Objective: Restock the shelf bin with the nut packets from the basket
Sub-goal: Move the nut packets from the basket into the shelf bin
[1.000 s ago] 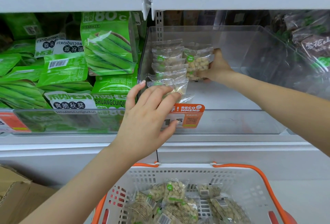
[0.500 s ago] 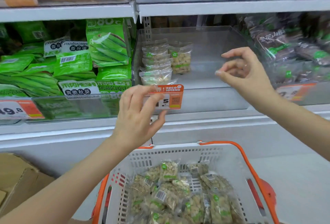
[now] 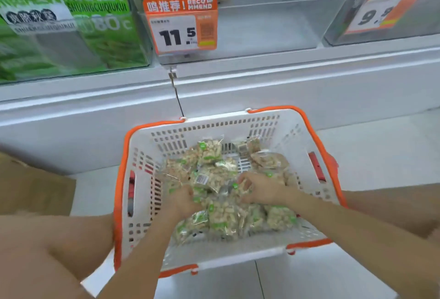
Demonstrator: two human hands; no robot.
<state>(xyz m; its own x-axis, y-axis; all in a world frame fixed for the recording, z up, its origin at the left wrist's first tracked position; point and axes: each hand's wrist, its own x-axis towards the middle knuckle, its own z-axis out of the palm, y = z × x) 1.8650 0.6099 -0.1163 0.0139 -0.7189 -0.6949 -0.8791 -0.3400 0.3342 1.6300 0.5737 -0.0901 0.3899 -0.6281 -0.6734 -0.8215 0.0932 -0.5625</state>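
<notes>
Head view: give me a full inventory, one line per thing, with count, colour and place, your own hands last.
basket: one, white with orange rim, on the floor below the shelf.
nut packets: a pile, too many to count, clear with green labels, in the basket.
bin: one, clear, on the shelf above the basket, a few nut packets at its back left.
price tag: one, orange and white, reads 11.5, on the bin's front.
second price tag: one, orange and white, on the bin to the right.
green packs: several, green, in the bin to the left.
cardboard: brown, on the floor at left.
left hand: in the basket, fingers curled into the packets.
right hand: in the basket, fingers on the packets.
</notes>
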